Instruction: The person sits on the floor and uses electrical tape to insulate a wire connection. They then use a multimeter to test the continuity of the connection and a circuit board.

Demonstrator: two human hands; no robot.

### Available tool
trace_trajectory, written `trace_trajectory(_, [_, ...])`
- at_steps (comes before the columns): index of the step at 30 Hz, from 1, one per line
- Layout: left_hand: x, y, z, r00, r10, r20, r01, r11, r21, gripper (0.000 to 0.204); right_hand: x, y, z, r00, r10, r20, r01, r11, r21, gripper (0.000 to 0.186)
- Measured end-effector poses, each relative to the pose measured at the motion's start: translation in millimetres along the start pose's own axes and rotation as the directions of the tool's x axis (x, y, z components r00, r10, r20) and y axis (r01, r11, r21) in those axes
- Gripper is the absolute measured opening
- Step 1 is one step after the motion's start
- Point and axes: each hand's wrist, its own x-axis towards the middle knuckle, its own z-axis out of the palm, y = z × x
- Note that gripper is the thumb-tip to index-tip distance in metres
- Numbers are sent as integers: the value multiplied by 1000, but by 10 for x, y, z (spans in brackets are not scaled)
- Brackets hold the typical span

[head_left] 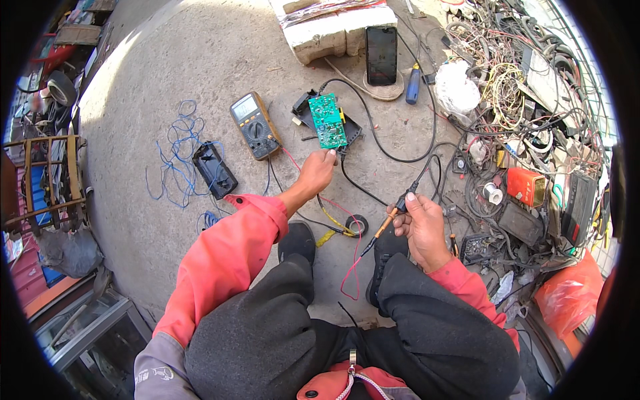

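My left hand reaches forward, its fingers closed at the near edge of a green circuit board. The board rests over an open black plastic casing with black cords attached. My right hand is closed round a black plug-like connector and a slim test probe with a tan handle and dark end. A red wire loops from the probe's lower end towards the multimeter, which lies left of the board with its display lit. Fingers hide where probe and connector meet.
A black casing half and tangled blue wire lie at left. A black tape roll sits between my shoes. A phone leans at the back, beside a blue-handled screwdriver. Heaped cables and a solder spool fill the right.
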Motion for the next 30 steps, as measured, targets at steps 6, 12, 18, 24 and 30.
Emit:
trace_trajectory(6, [11,64,8,1000,18,-11,-18,999,33,41,2,4,-13,1000,7,-9,-7,1000,2,28])
trace_trajectory(12, [10,74,-7,1000,15,-25,-14,999,38,41,1,-2,-3,1000,6,-3,-6,1000,16,27])
trace_trajectory(18, [2,98,-9,999,10,-32,-9,999,53,41,3,-1,-2,1000,11,-9,-11,1000,5,28])
trace_trajectory(24, [9,92,3,999,6,-34,-4,998,65,41,1,-1,-4,1000,14,-7,-14,1000,10,28])
trace_trajectory(30, [39,24,5,999,25,-42,-22,997,71,41,0,1,10,1000,12,-4,-12,1000,11,28])
